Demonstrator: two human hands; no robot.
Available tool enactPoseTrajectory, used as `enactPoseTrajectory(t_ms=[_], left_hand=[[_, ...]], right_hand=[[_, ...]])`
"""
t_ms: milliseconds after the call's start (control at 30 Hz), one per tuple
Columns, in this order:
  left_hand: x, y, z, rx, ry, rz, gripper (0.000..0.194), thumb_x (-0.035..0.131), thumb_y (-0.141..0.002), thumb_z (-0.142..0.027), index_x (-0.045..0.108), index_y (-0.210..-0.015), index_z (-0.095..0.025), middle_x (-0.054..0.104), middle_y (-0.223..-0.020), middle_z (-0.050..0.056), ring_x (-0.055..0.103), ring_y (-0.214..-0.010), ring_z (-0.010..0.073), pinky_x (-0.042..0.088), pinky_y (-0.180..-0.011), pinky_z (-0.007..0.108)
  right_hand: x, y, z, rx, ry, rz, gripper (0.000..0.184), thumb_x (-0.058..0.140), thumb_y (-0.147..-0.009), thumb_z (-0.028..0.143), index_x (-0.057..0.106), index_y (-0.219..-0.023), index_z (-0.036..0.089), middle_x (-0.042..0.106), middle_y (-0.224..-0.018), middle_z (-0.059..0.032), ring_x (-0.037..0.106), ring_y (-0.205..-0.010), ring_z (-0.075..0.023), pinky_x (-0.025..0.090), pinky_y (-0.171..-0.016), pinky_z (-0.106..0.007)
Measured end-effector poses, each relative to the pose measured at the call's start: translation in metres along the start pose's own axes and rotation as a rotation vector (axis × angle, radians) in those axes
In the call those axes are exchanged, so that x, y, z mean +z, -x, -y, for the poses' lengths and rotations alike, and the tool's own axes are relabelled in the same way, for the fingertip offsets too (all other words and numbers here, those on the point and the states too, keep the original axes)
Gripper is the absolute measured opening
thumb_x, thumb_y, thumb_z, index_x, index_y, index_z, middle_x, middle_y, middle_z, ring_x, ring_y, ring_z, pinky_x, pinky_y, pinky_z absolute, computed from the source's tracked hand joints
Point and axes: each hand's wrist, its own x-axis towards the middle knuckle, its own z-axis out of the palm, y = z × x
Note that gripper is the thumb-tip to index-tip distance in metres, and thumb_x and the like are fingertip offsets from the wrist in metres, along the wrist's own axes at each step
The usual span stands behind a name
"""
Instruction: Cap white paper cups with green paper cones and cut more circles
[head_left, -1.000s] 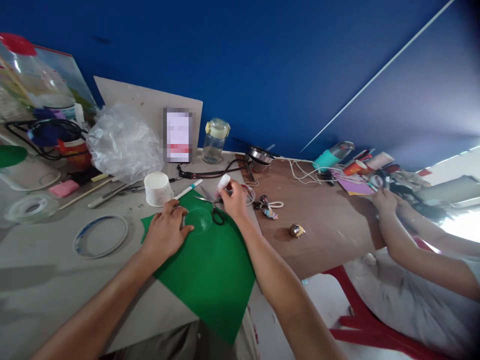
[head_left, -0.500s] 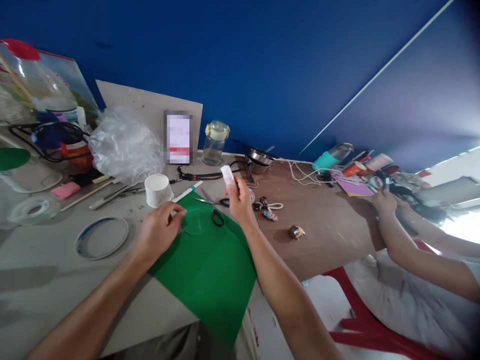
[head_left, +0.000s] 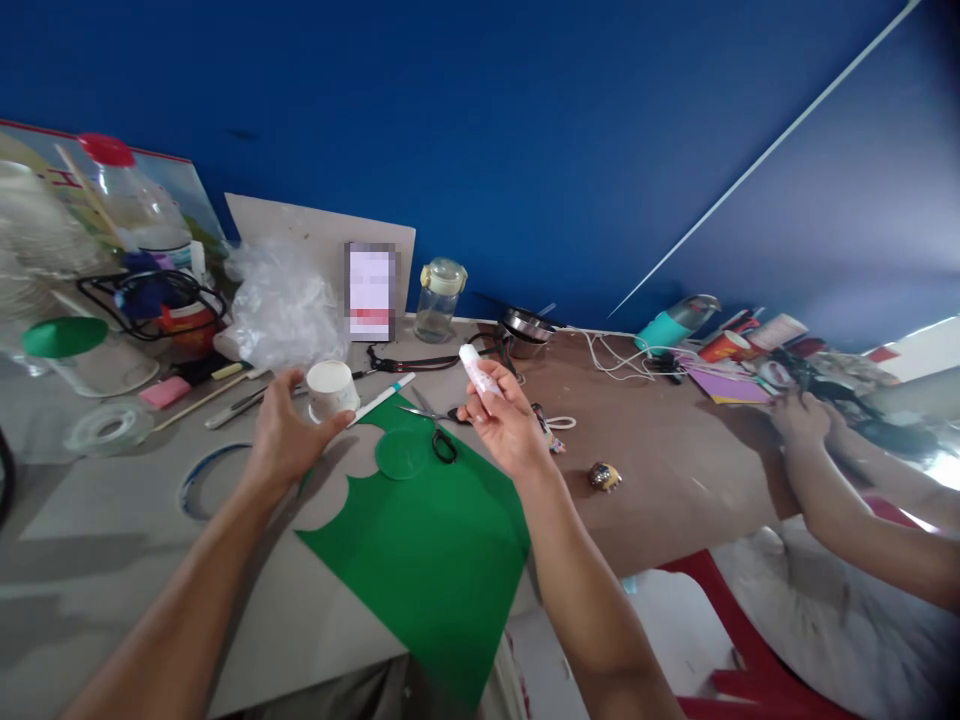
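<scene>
My left hand (head_left: pixel 291 430) is spread beside a white paper cup (head_left: pixel 332 388). Its thumb reaches across near the base of the cup, and its fingers are at the left side; whether they touch it I cannot tell. In my right hand (head_left: pixel 510 420) is a white glue stick (head_left: pixel 480 374) with a pinkish pattern, its white end pointing up and left. Below both hands lies a green sheet (head_left: pixel 427 540) with curved cuts along its left edge. A clear round disc (head_left: pixel 403 453) rests on it, next to black-handled scissors (head_left: pixel 444 446). A white marker (head_left: pixel 384 396) lies behind.
A phone (head_left: pixel 371 290) leans on a board at the wall beside a lidded jar (head_left: pixel 439 300). Leftward are a plastic bag (head_left: pixel 281 305), a tape roll (head_left: pixel 109 428) and a ring (head_left: pixel 196 490). Another person's hands (head_left: pixel 802 415) are at the far right.
My left hand has left the green sheet's edge and opened around the cup's left side. The glue stick has tilted in my right hand. The view has shifted a little.
</scene>
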Motion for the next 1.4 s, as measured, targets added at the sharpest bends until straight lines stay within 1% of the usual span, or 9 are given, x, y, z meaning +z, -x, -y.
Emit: enactPoseTrajectory(t_ms=[100,233,333,500,667,767,867,1067,1400], left_hand=[[0.001,0.002,-0.001,0.039,-0.079,-0.007,0.077,0.076,-0.07,-0.043,0.05,-0.134,-0.01,0.055,-0.137,0.022,0.048,-0.134,0.0429,0.04,-0.112,0.059],[0.004,-0.002,0.003,0.073,-0.136,-0.004,0.066,0.073,-0.071,-0.042,0.057,-0.126,-0.01,0.058,-0.132,0.023,0.049,-0.132,0.0433,0.042,-0.11,0.058],[0.008,-0.005,0.006,0.11,-0.134,-0.004,0.062,0.069,-0.073,-0.046,0.059,-0.125,-0.014,0.061,-0.129,0.021,0.052,-0.13,0.042,0.043,-0.109,0.056],[0.016,-0.008,0.007,0.095,-0.143,-0.01,0.078,0.07,-0.072,-0.047,0.049,-0.14,-0.013,0.058,-0.14,0.023,0.051,-0.132,0.0447,0.04,-0.109,0.059],[0.016,-0.01,0.005,0.127,-0.129,-0.031,0.059,0.07,-0.075,-0.04,0.057,-0.128,-0.017,0.068,-0.124,0.019,0.053,-0.128,0.0447,0.041,-0.106,0.063],[0.011,-0.003,-0.002,0.271,-0.065,-0.124,0.057,0.073,-0.075,-0.035,0.056,-0.126,-0.017,0.067,-0.122,0.018,0.056,-0.125,0.0418,0.042,-0.108,0.061],[0.008,0.012,-0.012,0.508,0.011,-0.175,0.061,0.071,-0.082,-0.032,0.047,-0.136,-0.019,0.061,-0.136,0.017,0.049,-0.137,0.0362,0.037,-0.117,0.056],[0.015,0.033,-0.02,0.638,0.038,0.032,0.055,0.068,-0.087,-0.027,0.047,-0.138,-0.022,0.062,-0.136,0.013,0.049,-0.137,0.0317,0.041,-0.114,0.051],[0.021,0.037,-0.021,0.691,-0.027,0.088,0.051,0.062,-0.089,-0.025,0.047,-0.138,-0.022,0.065,-0.133,0.014,0.049,-0.136,0.0342,0.039,-0.114,0.057]], right_hand=[[0.002,0.002,0.0,0.005,-0.009,0.049,0.055,0.082,-0.065,0.017,0.055,-0.112,0.028,0.06,-0.089,0.0063,0.052,-0.063,-0.0058,0.055,-0.071,-0.027],[0.0,0.0,-0.006,-0.082,0.065,0.026,0.052,0.078,-0.068,0.016,0.054,-0.112,0.028,0.06,-0.084,0.0076,0.051,-0.062,-0.0064,0.051,-0.065,-0.025],[-0.004,-0.002,-0.012,-0.141,0.142,0.014,0.046,0.077,-0.07,0.017,0.054,-0.109,0.026,0.062,-0.08,0.0073,0.05,-0.058,-0.006,0.048,-0.062,-0.024],[-0.003,-0.003,-0.018,-0.167,0.18,0.01,0.044,0.081,-0.071,0.024,0.055,-0.107,0.024,0.061,-0.073,0.0075,0.048,-0.054,-0.0062,0.044,-0.059,-0.025],[0.003,-0.002,-0.017,-0.181,0.18,0.038,0.042,0.081,-0.076,0.037,0.055,-0.106,0.023,0.057,-0.065,0.0078,0.044,-0.049,-0.0064,0.04,-0.054,-0.024],[0.006,0.002,-0.016,-0.189,0.172,0.088,0.048,0.082,-0.076,0.048,0.053,-0.107,0.025,0.06,-0.069,0.0057,0.043,-0.049,-0.0069,0.037,-0.051,-0.024],[0.011,0.009,-0.018,-0.202,0.128,0.179,0.056,0.081,-0.073,0.061,0.055,-0.107,0.025,0.064,-0.072,0.0027,0.043,-0.049,-0.0081,0.035,-0.048,-0.024],[0.019,0.018,-0.029,-0.241,0.129,0.332,0.046,0.076,-0.082,0.052,0.06,-0.113,0.023,0.068,-0.077,-0.0018,0.052,-0.053,-0.0105,0.04,-0.048,-0.024],[0.017,0.015,-0.03,-0.171,0.174,0.22,0.045,0.069,-0.085,0.055,0.059,-0.114,0.022,0.068,-0.071,-0.0002,0.044,-0.045,-0.0085,0.033,-0.041,-0.023]])
